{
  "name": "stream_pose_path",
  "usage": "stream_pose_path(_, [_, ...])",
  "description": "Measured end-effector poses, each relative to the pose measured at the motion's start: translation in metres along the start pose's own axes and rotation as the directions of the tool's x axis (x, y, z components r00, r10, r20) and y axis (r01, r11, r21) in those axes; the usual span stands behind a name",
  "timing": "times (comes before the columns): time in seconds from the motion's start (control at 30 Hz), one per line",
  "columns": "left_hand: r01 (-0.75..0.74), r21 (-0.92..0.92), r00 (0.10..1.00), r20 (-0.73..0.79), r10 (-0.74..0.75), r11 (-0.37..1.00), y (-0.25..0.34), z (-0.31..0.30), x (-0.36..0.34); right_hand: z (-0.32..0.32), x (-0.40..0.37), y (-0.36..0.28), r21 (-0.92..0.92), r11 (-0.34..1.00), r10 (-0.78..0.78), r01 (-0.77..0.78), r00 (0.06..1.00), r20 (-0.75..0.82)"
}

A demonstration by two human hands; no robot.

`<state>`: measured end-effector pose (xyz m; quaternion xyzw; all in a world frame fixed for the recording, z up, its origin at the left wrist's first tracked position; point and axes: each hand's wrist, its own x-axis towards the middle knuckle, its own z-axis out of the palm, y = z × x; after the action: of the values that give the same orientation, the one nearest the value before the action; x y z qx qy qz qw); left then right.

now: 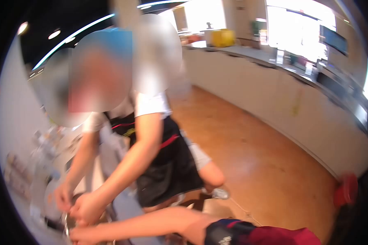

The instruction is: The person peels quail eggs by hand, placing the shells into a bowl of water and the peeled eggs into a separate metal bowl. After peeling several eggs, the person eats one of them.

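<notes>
At the lower left, my right hand (84,235) reaches in from the bottom right, beside a shiny rounded container (67,224) that is partly cut off and blurred. Motion blur hides its fingers, so their grip is unclear. My left hand is out of view. Just above my right hand, a co-worker's two hands (86,208) are close together over the container. What they hold cannot be made out.
The co-worker in a black apron (163,175) leans in from the upper left. Blurred small items (45,151) lie at the left. A long counter (249,77) with a yellow box (223,37) runs behind. A red bin (345,190) stands at the right on the brown floor (249,151).
</notes>
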<state>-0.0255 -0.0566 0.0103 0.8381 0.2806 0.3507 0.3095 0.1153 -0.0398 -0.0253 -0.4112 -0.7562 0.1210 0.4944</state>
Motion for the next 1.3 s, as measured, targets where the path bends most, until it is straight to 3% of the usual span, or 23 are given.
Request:
stream_pose_path(0.07, [0.057, -0.083, 0.996, -0.064, -0.062, 0.995, -0.029, -0.003, -0.002, -0.002, -0.008, -0.018, 0.018, 0.998, -0.061, 0.064, 0.986, -0.157])
stream_pose_path(0.1, [0.021, -0.323, 0.992, -0.111, -0.06, 0.946, -0.069, -0.002, 0.007, -0.011, -0.012, -0.027, 0.124, 0.991, -0.036, 0.05, 0.993, -0.114])
stream_pose_path(0.17, [0.112, -0.358, 0.99, -0.042, -0.136, 0.927, -0.021, -0.002, -0.003, -0.015, -0.014, -0.026, 0.114, 0.993, -0.006, 0.015, 0.997, -0.077])
stream_pose_path(0.2, [0.098, -0.358, 0.989, -0.071, -0.132, 0.929, -0.016, -0.001, -0.005, -0.025, -0.018, -0.039, 0.105, 0.994, 0.047, -0.043, 0.998, -0.041])
stream_pose_path(0.23, [0.092, -0.344, 0.984, -0.11, -0.138, 0.934, -0.022, -0.001, -0.005, -0.019, -0.017, -0.028, 0.088, 0.996, 0.009, -0.004, 0.999, -0.049])
stream_pose_path(0.27, [0.115, -0.227, 0.985, -0.098, -0.14, 0.967, -0.022, -0.004, -0.005, -0.02, -0.016, -0.028, 0.019, 1.0, 0.021, -0.02, 1.0, -0.021])
stream_pose_path(0.3, [0.115, -0.287, 0.984, -0.097, -0.149, 0.951, -0.022, -0.002, -0.004, -0.017, -0.015, -0.023, 0.028, 0.997, 0.077, -0.078, 0.996, 0.037])
stream_pose_path(0.33, [0.083, -0.216, 0.987, -0.114, -0.11, 0.973, -0.028, -0.002, -0.004, -0.014, -0.016, -0.019, 0.002, 0.999, 0.055, -0.055, 0.998, -0.004])
stream_pose_path(0.4, [0.044, -0.143, 0.988, -0.14, -0.064, 0.989, -0.033, -0.001, -0.002, -0.027, -0.014, -0.027, 0.093, 0.994, 0.059, -0.066, 0.996, 0.07])
stream_pose_path(0.47, [0.125, -0.257, 0.978, -0.131, -0.163, 0.958, -0.02, -0.005, -0.002, -0.025, -0.013, -0.029, 0.183, 0.982, 0.042, -0.047, 0.999, 0.031])
stream_pose_path(0.57, [0.147, -0.169, 0.978, -0.124, -0.169, 0.975, -0.018, -0.006, -0.002, -0.029, -0.012, -0.036, 0.143, 0.983, 0.1, -0.111, 0.991, 0.084])
stream_pose_path(0.7, [0.148, -0.259, 0.978, -0.108, -0.181, 0.955, -0.012, -0.008, -0.002, -0.028, -0.012, -0.033, 0.153, 0.985, 0.07, -0.085, 0.992, 0.104])
stream_pose_path(0.8, [0.116, -0.347, 0.989, -0.045, -0.141, 0.93, -0.019, -0.011, -0.001, -0.027, -0.012, -0.03, 0.047, 0.998, 0.044, -0.049, 0.994, 0.102])
stream_pose_path(0.93, [0.146, -0.267, 0.986, -0.041, -0.163, 0.952, -0.019, -0.012, 0.0, -0.028, -0.012, -0.038, 0.037, 0.998, 0.043, -0.048, 0.992, 0.123])
stream_pose_path(1.03, [0.196, -0.38, 0.973, -0.041, -0.229, 0.904, -0.021, -0.014, 0.001, -0.029, -0.011, -0.044, 0.036, 0.999, 0.029, -0.034, 0.991, 0.13])
stream_pose_path(1.1, [0.215, -0.701, 0.947, -0.021, -0.321, 0.68, -0.022, -0.015, 0.002, -0.03, -0.013, -0.045, 0.013, 1.0, -0.022, 0.02, 0.988, 0.153])
stream_pose_path(1.3, [0.183, -0.593, 0.966, -0.041, -0.256, 0.784, -0.014, -0.015, 0.0, -0.03, -0.012, -0.042, 0.001, 1.0, -0.025, 0.025, 1.0, 0.0])
